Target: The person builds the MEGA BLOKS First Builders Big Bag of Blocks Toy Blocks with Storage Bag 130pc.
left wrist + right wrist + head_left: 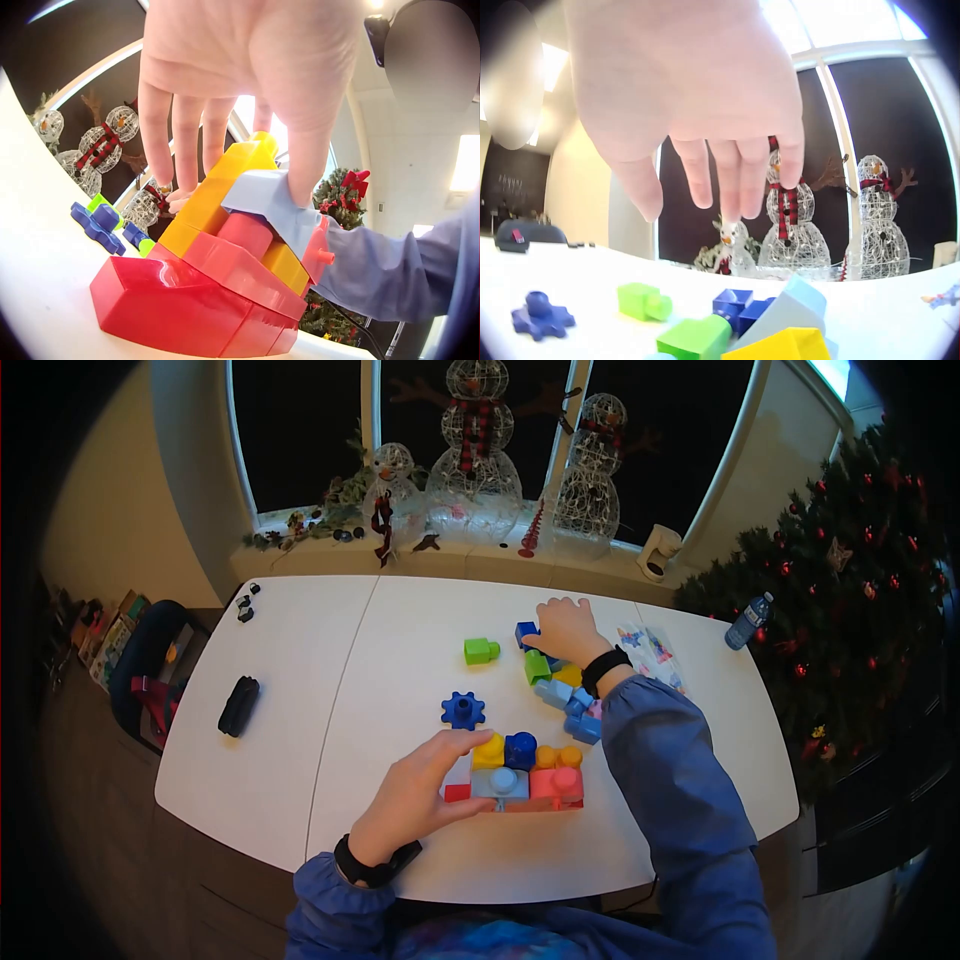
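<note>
A built block structure with a red base point(172, 307) stands near the table's front, topped by a light blue block point(500, 784), a yellow block point(488, 751) and a pink block point(556, 785). My left hand point(415, 790) rests around its left end, thumb and fingers spread on either side, touching the light blue block in the left wrist view. Farther back, my right hand point(567, 632) hovers over loose blocks, fingers extended and holding nothing. Under it lie a green block point(696, 337), a dark blue block point(733, 301) and a yellow block point(784, 346).
A blue gear-shaped piece point(463, 710) and a green block point(481, 651) lie left of the loose pile. A black case point(239, 706) is on the left side of the table point(270, 780). A printed sheet point(660, 657) and a bottle point(749, 622) are at the right.
</note>
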